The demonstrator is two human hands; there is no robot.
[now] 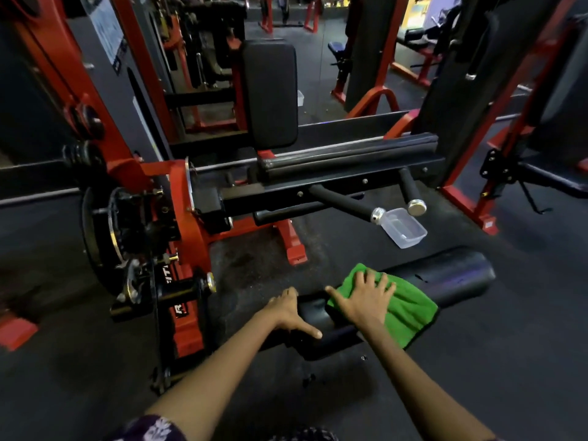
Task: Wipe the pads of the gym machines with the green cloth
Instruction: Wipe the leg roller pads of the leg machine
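The right hand (366, 300) lies flat with fingers spread and straight on the green cloth (404, 308), pressing it onto the black roller pad (445, 278) of a red and black gym machine (187, 237); this grip is open, palm down on the fabric. The cloth drapes over the top of the roller about midway along it and hangs down the near side. The left hand (291, 310) rests on the same roller at its left end, just beside the cloth, fingers extended and thumb spread wide, an open grip curled round nothing. The roller runs low above the dark rubber floor (525, 345). Farther back on the floor, near the chrome-capped ends of two black handles (346, 202), sits a clear plastic container (405, 229) without a lid; it may hold a little clear liquid, but that cannot be told for sure. An upright black back pad (270, 90) stands behind the machine's long horizontal bar (346, 154).
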